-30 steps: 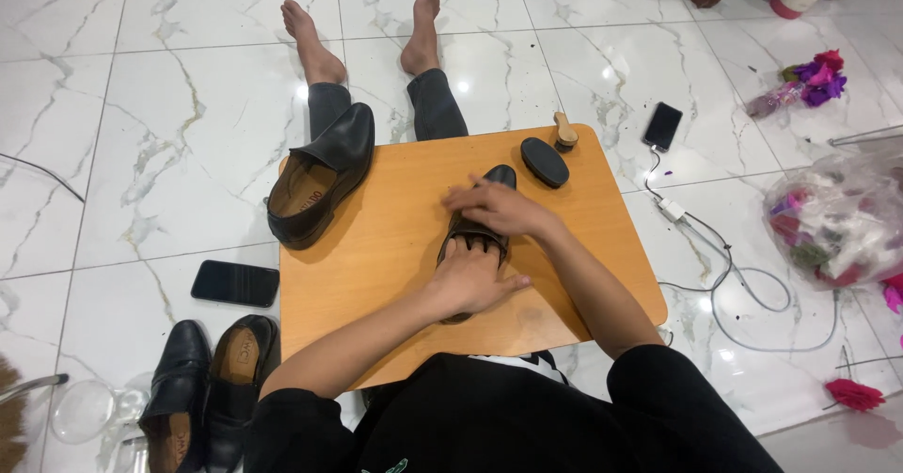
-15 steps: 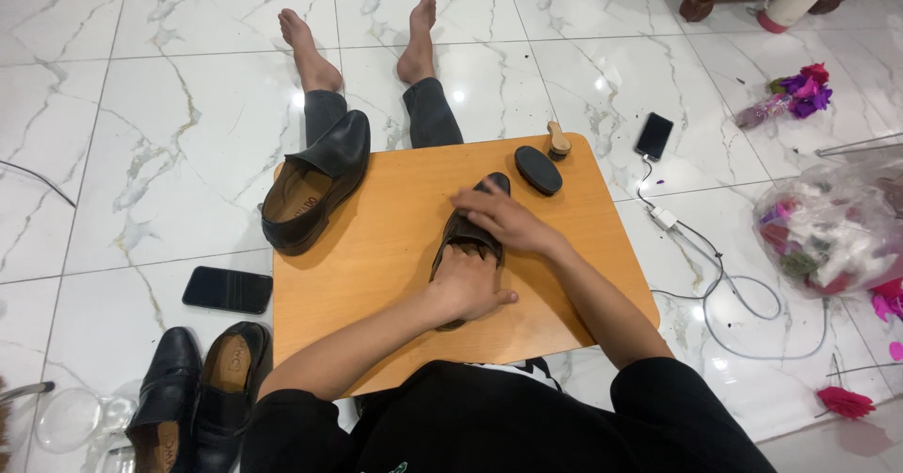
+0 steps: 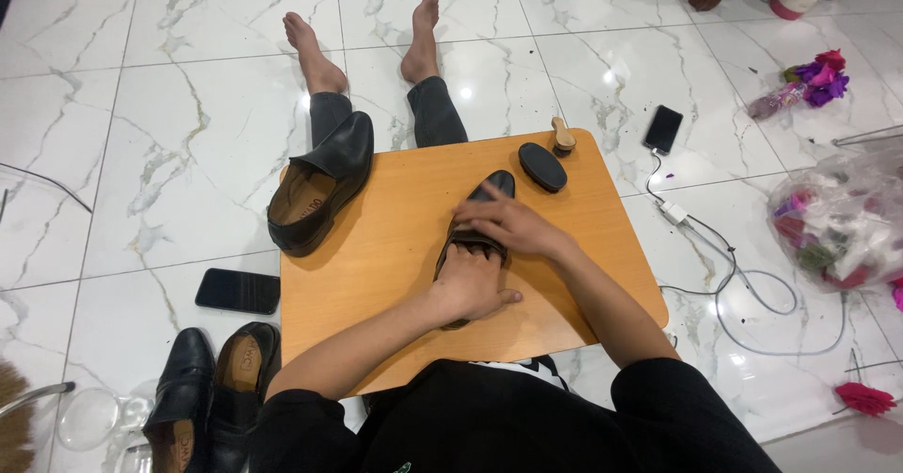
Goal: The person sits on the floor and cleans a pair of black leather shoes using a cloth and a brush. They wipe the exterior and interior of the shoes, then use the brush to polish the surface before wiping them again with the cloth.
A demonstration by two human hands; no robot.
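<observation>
Hands hold much as they did a second ago: the left hand (image 3: 473,288) stays tucked into the opening of the black leather slip-on shoe (image 3: 478,228) at the middle of the orange wooden lap table (image 3: 395,238), fingers clenched inside it, while the right hand (image 3: 508,226) has slid only slightly across the upper — flat, fingers together; whether it grips a cloth I cannot tell. So the rubbing seems mid-stroke. Beyond the grip lies an oval black shoe brush (image 3: 543,166); to its left, a second black shoe (image 3: 321,183) — empty. Far right, a clear plastic bag (image 3: 832,228) holds coloured scraps.
</observation>
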